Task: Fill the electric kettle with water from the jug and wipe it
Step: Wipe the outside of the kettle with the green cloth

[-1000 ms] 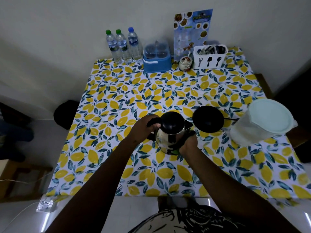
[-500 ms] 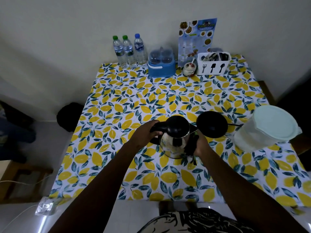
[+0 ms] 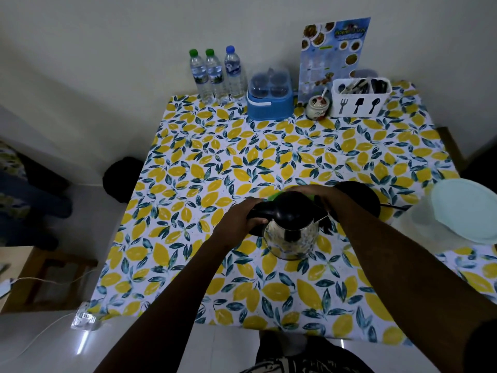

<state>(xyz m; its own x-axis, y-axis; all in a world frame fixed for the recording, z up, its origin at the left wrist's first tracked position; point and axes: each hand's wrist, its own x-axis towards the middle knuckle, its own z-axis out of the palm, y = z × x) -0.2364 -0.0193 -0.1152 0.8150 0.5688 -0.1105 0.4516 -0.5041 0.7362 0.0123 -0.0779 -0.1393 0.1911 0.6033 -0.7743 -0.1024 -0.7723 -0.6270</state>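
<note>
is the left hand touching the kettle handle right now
Touching. In the head view the left hand is wrapped around the black handle of the kettle, fingers curled over it with no gap.

Three water bottles [image 3: 216,74]; blue container [image 3: 269,99]; cutlery holder [image 3: 359,99].

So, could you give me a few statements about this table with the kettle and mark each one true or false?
1. The left hand grips the kettle by its black handle. True.
2. The jug has its lid off. False: a pale lid covers it.
3. Three water bottles stand at the far edge of the table. True.
4. The right hand rests on the jug. False: it reaches behind the kettle with a green cloth.
5. The kettle sits on its black base. False: the base lies beside it.
</note>
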